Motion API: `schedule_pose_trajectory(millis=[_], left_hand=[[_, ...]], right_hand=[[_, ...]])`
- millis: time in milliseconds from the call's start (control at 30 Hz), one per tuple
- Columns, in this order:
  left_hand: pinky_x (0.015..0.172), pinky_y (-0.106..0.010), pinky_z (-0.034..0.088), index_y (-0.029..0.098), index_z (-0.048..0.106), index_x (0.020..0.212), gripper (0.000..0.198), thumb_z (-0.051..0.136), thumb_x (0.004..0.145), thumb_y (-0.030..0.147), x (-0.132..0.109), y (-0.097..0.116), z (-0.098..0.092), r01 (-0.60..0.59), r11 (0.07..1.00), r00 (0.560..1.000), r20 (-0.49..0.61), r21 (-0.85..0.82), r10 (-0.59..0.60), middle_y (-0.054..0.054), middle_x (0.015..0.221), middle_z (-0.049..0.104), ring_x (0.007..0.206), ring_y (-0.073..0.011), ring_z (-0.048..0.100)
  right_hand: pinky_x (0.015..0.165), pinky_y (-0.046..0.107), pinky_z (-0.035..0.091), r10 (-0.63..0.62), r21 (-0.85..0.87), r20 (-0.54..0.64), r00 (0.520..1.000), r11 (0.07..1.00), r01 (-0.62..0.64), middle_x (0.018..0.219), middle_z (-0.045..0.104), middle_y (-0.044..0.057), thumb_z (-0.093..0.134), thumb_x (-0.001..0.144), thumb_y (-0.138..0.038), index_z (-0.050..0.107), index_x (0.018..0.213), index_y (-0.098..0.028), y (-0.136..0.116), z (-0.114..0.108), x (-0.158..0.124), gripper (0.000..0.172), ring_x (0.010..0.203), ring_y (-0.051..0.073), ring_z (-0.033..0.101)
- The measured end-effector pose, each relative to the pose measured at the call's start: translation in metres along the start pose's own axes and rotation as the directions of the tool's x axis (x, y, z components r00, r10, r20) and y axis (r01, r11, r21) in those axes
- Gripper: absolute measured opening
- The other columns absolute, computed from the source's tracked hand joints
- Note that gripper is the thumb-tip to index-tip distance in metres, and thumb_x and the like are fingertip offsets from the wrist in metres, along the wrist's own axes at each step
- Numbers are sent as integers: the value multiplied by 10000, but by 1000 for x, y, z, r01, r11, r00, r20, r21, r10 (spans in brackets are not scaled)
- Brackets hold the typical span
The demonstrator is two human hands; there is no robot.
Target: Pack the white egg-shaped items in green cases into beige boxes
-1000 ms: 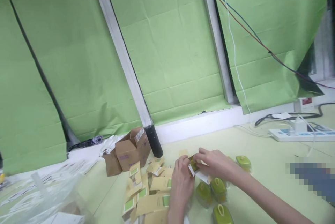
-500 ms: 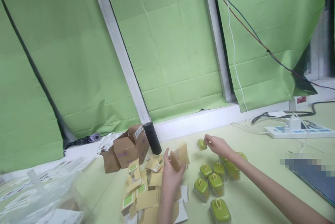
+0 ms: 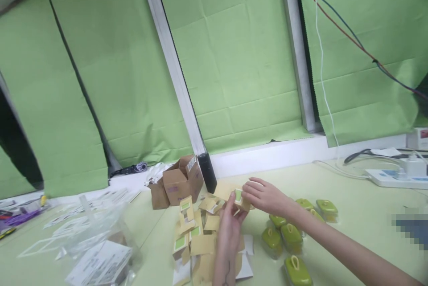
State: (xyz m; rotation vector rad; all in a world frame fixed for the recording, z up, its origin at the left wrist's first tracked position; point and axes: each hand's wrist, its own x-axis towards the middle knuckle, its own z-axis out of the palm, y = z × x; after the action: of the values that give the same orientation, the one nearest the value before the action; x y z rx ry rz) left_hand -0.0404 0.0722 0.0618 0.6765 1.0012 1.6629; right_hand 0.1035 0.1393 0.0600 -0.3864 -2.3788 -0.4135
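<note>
left hand (image 3: 230, 221) gripped the box (image 3: 238, 195) at one o'clock from the cartons (image 3: 203, 245), right hand (image 3: 262, 195) at its three o'clock side, hold unclear, where pressing too hard might have creased thin-looking card.

The head view, worn by the person, looks forward and down across the tabletop (image 3: 361, 237); it faces a green curtain (image 3: 240, 63), which fills its upper part, where a post (image 3: 172, 59) leans; the left hand (image 3: 231, 222) and right hand (image 3: 267, 198) appear fairly near, low and just right of centre.
</note>
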Motion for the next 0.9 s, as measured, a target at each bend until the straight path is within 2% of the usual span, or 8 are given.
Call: schedule_pose_trajectory(millis=[167, 267, 367, 533, 600, 667, 767, 900], left_hand=[[735, -362, 536, 134, 527, 1018, 289, 535, 827, 349, 17, 16, -26, -99, 978, 965, -223, 186, 140, -129, 965, 637, 857, -220, 642], [848, -417, 476, 109, 333, 1220, 634, 661, 723, 328, 30, 29, -42, -162, 895, 864, -379, 417, 333, -215, 1192, 512, 1055, -285, 556], [956, -457, 375, 37, 193, 1284, 851, 713, 648, 259, 38, 43, -49, -200, 742, 764, -372, 640, 527, -304, 1292, 372, 1177, -340, 446], [1012, -587, 202, 47, 225, 1300, 862, 679, 640, 364, 38, 51, -42, -235, 454, 643, -213, 860, 736, -315, 1398, 187, 1318, -439, 142], [1036, -553, 201, 88, 239, 1307, 785, 632, 678, 345, 35, 45, -34, -325, 279, 680, 18, 904, 733, -258, 1406, 235, 1329, -391, 162], [1065, -502, 192, 118, 245, 1314, 770, 629, 662, 259, 29, 34, -23, -469, 144, 775, 327, 872, 541, -202, 1383, 319, 1321, -338, 228], [1078, -423, 205, 167, 221, 1342, 821, 626, 628, 150, 16, 17, -2, -598, 197, 800, 566, 777, 198, -139, 1361, 363, 1301, -274, 288], [901, -345, 402, 230, 411, 1206, 597, 614, 651, 144, -2, 9, 19, -608, 230, 793, 589, 760, 153, -73, 1151, 452, 1080, -228, 484]], right_hand=[[969, 418, 399, 141, -10, 30, 990, 990, -140, 1159, 582, 94, 465, 895, -149, 533, 1107, -176, 6, 18, 31, 224, 1114, 205, 499], [890, 427, 452, 326, -18, 102, 940, 945, -326, 1220, 526, 96, 544, 874, -254, 486, 1197, -161, 11, 35, 44, 342, 1093, 230, 514], [809, 419, 493, 482, -37, 239, 843, 872, -488, 1177, 548, 75, 536, 884, -301, 517, 1166, -165, 20, 51, 44, 313, 977, 209, 579], [778, 393, 508, 557, -36, 403, 726, 802, -596, 1134, 571, 69, 532, 888, -296, 529, 1143, -159, 34, 48, 27, 290, 934, 193, 595], [784, 396, 502, 560, -22, 387, 732, 800, -600, 1124, 574, 65, 525, 891, -302, 537, 1129, -159, 32, 34, 19, 278, 933, 190, 593], [768, 383, 496, 561, -1, 340, 755, 803, -596, 1061, 597, 69, 579, 849, -317, 536, 1101, -140, 26, 16, 12, 310, 910, 200, 593], [671, 337, 486, 561, 41, 267, 784, 806, -591, 907, 633, 73, 700, 713, -295, 498, 1050, -131, 9, -12, 2, 426, 810, 227, 601], [798, 346, 445, 512, 95, 191, 838, 840, -534, 1079, 601, 89, 625, 743, -177, 491, 948, -189, -16, -46, -16, 245, 984, 241, 560]])
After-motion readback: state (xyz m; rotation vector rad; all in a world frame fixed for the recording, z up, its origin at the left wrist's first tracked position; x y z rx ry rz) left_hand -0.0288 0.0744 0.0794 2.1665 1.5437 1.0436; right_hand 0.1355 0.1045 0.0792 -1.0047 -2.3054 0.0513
